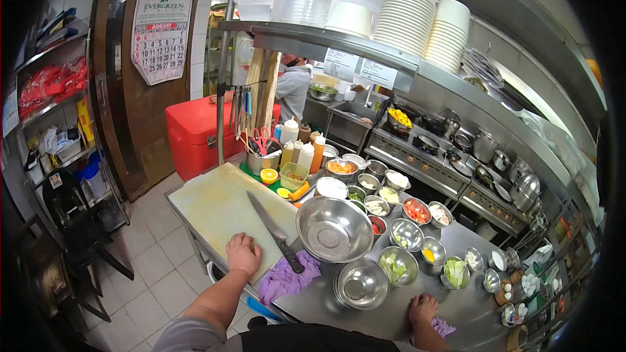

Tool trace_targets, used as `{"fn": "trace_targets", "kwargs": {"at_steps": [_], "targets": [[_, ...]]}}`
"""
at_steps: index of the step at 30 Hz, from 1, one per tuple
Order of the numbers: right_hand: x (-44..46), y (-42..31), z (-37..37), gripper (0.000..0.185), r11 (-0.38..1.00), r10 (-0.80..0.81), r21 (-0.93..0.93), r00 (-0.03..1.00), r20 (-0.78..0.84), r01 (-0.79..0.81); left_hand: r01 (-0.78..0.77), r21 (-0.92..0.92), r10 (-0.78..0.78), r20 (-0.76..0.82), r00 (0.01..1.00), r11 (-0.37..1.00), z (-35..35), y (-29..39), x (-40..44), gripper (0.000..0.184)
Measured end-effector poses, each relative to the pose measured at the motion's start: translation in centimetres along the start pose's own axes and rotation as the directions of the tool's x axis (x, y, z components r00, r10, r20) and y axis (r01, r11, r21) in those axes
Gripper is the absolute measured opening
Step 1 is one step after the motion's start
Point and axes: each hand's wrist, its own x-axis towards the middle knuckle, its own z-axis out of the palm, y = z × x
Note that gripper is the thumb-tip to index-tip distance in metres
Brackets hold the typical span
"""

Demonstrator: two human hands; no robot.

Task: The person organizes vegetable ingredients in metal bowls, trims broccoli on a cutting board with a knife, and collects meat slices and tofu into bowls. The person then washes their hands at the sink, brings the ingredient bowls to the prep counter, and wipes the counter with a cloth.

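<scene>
My left hand point(244, 254) rests on the near edge of the white cutting board point(215, 205), its fingers bent and close together. To its right lies a large knife point(267, 218), its black handle over a purple cloth point(287, 278). My right hand point(424, 308) is on the steel counter beside a second purple cloth point(443, 327); a dark thing shows at its fingertips, too small to name. Between my hands stand a big perforated bowl point(334, 228) and a stack of steel bowls point(362, 283). A bowl of lettuce point(398, 265) sits beyond my right hand.
Many small ingredient bowls, such as chopped tomato point(417, 210), fill the counter. Squeeze bottles point(317, 154) and a utensil pot point(264, 158) stand behind the board. A red cooler point(195, 137) is at the back left. Another person point(293, 88) works beyond the shelf post. Stoves point(417, 163) line the back.
</scene>
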Motion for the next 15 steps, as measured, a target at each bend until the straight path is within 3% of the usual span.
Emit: {"fn": "trace_targets", "kwargs": {"at_steps": [10,15], "targets": [[-0.06,0.09,0.19,0.029,0.999,-0.032,0.006,0.998,-0.057,0.033,-0.009,0.007,0.009,-0.004,1.0,1.0,0.2,-0.08,0.0,0.029],[-0.13,-0.4,-0.61,0.031,1.0,-0.002,0.018,1.0,0.002,0.002,-0.005,0.015,0.005,0.008,1.0,1.0,0.17,-0.06,0.01,0.03]]}}
